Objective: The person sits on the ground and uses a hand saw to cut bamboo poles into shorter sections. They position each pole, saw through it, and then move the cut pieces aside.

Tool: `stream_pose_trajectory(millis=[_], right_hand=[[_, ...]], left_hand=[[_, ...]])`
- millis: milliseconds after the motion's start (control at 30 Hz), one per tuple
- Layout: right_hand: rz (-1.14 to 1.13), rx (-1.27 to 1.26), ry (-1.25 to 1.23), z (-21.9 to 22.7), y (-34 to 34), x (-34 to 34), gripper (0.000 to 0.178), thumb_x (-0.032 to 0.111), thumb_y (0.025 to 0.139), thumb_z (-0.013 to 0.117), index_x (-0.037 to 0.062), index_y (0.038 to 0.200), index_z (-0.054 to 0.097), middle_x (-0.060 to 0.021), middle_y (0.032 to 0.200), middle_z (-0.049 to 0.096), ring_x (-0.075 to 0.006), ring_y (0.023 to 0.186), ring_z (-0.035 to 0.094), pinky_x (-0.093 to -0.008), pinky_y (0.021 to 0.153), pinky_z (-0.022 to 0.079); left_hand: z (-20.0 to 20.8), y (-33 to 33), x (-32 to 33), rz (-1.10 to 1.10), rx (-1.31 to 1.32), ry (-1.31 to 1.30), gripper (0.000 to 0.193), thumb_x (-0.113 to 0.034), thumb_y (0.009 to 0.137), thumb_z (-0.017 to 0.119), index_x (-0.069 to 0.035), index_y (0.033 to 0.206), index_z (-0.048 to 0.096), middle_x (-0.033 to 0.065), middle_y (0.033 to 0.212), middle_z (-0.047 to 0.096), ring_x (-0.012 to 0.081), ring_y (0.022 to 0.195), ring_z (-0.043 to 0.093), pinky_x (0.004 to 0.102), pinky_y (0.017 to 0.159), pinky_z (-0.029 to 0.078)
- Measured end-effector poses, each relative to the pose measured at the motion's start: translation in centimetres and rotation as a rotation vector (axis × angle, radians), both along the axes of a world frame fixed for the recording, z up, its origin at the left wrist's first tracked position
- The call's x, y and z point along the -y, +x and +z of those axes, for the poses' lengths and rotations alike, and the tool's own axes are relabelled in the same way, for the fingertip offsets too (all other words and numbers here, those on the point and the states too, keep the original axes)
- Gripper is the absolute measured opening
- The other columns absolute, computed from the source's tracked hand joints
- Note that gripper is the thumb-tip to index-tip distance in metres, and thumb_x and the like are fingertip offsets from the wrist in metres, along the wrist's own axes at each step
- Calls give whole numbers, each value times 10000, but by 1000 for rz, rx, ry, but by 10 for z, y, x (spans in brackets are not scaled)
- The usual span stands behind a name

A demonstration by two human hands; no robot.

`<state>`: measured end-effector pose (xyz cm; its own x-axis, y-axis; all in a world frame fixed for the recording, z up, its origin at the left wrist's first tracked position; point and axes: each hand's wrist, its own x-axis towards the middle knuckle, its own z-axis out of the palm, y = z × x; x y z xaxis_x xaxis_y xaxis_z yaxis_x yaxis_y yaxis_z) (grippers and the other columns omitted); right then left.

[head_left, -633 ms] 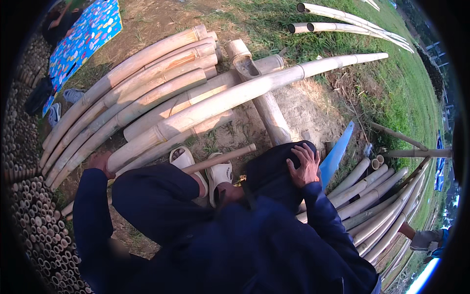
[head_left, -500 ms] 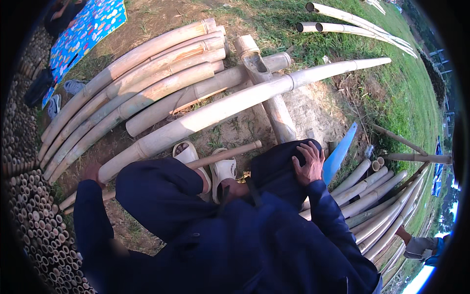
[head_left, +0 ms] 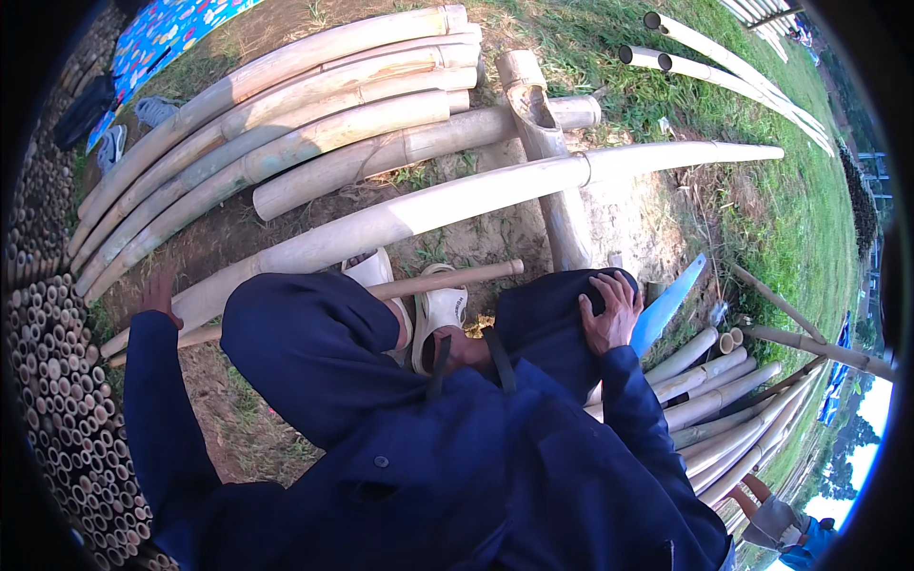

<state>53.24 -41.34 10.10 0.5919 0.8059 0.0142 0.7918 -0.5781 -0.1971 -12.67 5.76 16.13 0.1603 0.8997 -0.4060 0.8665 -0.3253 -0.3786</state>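
At nine o'clock and a little below, a pile of cut bamboo lengths (head_left: 67, 409) shows its round, hollow ends. Toward ten o'clock sit a pair of sneakers (head_left: 111, 147), with a blue patterned cloth (head_left: 181, 38) just beyond them.

At nine o'clock the left hand (head_left: 159, 295) reaches down in shade beside the near end of the long bamboo pole (head_left: 381, 224); its fingers look extended rather than curled, but I cannot tell whether they touch the bamboo.

Between ten and eleven o'clock, a row of thick bamboo poles (head_left: 286, 114) lies side by side. The long bamboo pole runs from nine o'clock, past the knees, to its thin tip at two o'clock. Near the centre, a slim rod (head_left: 457, 279) passes over the feet in cream sandals (head_left: 442, 306). At one o'clock a notched bamboo piece (head_left: 543, 133) lies crosswise under the long bamboo pole.

At three o'clock the right hand (head_left: 612, 310) rests on the right knee (head_left: 562, 295), palm down, fingers spread and bent, holding nothing visible. Just right of it a pale blue tapered blade (head_left: 671, 303) points toward two o'clock.

Near four o'clock lies a bundle of bamboo (head_left: 724, 395); farther out is another person (head_left: 776, 523), partly seen. Toward two o'clock, more poles (head_left: 738, 76) lie on grass.
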Motion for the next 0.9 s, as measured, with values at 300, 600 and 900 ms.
stream_pose_trajectory(millis=[300, 600, 900], right_hand=[[-10, 11, 60, -6, 3, 4, 403, 350, 864, 739, 159, 1217, 705, -32, 1316, 659, -275, 1400, 477, -606, 1192, 197], [-25, -48, 172, -8, 3, 7, 375, 321, 854, 754, 161, 1192, 717, -23, 1299, 677, -271, 1390, 495, -579, 1209, 199], [-44, -69, 143, 5, 5, 2, 370, 302, 856, 754, 144, 1189, 720, -24, 1280, 689, -267, 1373, 507, -564, 1215, 195]], left_hand=[[116, 348, 28, -537, 745, 1, 179, -197, 949, 660, -47, 995, 746, 165, 786, 704, 311, 761, 699, 420, 727, 540], [-36, 559, 113, -660, 578, -244, 831, -570, 771, 805, -18, 1345, 568, 149, 1266, 682, 360, 1193, 657, 493, 1024, 517], [-65, 593, 138, -437, 470, -531, 809, -475, 681, 869, -28, 1301, 601, 188, 1173, 727, 352, 1080, 717, 468, 960, 565]])
